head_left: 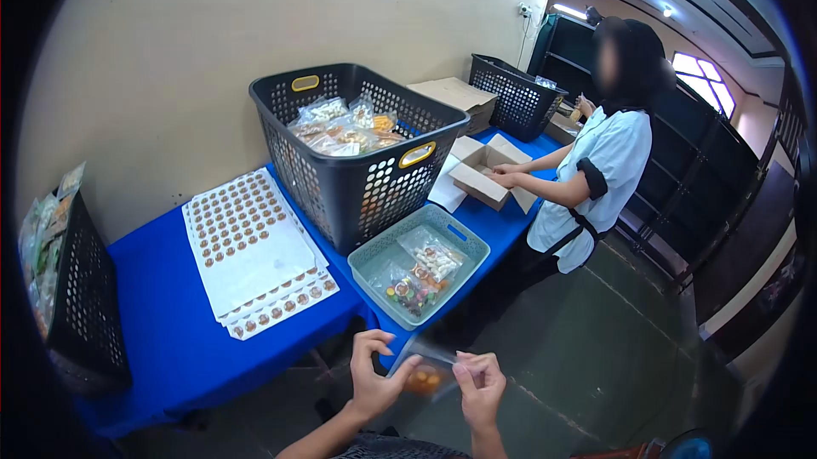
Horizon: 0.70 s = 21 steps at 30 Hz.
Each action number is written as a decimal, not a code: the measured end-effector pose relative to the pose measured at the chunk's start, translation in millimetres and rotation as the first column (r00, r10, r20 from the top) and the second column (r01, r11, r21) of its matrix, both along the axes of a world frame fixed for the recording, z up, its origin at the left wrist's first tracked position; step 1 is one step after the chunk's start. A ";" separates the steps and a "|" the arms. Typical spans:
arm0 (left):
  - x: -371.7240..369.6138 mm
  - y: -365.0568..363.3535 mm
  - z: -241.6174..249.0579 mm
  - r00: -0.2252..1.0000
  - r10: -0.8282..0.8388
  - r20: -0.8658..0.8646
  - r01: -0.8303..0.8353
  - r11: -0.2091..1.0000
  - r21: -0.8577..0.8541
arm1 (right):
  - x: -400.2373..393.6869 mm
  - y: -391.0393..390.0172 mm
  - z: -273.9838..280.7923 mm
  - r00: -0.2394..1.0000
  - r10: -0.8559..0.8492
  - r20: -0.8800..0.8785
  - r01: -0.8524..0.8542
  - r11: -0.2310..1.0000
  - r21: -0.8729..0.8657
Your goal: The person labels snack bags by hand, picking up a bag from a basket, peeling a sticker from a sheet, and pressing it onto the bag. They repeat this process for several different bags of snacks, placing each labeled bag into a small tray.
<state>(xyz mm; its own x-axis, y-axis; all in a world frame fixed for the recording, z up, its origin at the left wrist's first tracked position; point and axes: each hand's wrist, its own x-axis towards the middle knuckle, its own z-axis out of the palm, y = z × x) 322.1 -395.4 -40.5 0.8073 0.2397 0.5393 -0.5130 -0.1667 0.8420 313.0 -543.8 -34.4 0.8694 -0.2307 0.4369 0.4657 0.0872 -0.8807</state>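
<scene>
Between my two hands, in front of the table's near edge, is a clear plastic bag (424, 381) with orange-brown pieces in its lower part. My left hand (374, 378) grips the bag's left side, thumb against the plastic. With thumb and fingers pinched, my right hand (480, 384) holds its upper right edge. The top of the bag is blurred. Just beyond my hands stands a pale green plastic basket (362, 267), in which lie a bag of white pieces (432, 253) and a bag of colourful sweets (410, 290).
Sticker sheets (247, 246) lie on the blue-covered table (153, 297). A big black basket (340, 187) holds several snack bags. Another black basket (85, 314) stands at left, a third (511, 97) at the back. A co-worker (596, 170) reaches into an open cardboard box (481, 191).
</scene>
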 end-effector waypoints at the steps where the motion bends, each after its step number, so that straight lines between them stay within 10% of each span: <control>1: 0.8 -7.9 1.7 0.983 0.150 0.109 -0.146 0.988 -0.051 | -2.3 -0.6 3.2 1.000 -0.004 0.008 0.003 1.000 0.008; 2: -2.7 -6.4 4.5 0.992 0.065 0.107 -0.081 0.984 0.156 | -6.1 -1.2 8.1 0.998 -0.018 -0.059 0.024 0.994 0.110; 5: -11.7 -22.0 25.3 0.908 -0.415 -0.055 0.417 0.908 0.031 | -10.5 -6.2 14.0 0.992 0.055 -0.118 -0.034 0.984 0.177; 9: 4.2 -32.1 22.2 0.892 -0.451 0.029 0.448 0.891 0.077 | 0.3 -3.9 13.3 0.951 0.307 0.042 -0.304 0.950 -0.068; 13: 34.7 -20.4 25.9 0.894 -0.443 -0.065 0.442 0.897 -0.027 | 29.8 0.3 8.4 0.956 -0.257 0.139 0.280 0.941 -0.189; 18: 84.5 -6.4 24.7 0.763 -0.636 -0.118 0.645 0.761 0.069 | 76.3 -24.9 18.4 0.926 0.350 -0.139 -0.371 0.911 -0.179; 21: 112.5 4.1 27.8 0.776 -0.623 -0.095 0.630 0.769 0.110 | 103.7 -21.8 30.1 0.914 0.369 -0.171 -0.406 0.845 -0.347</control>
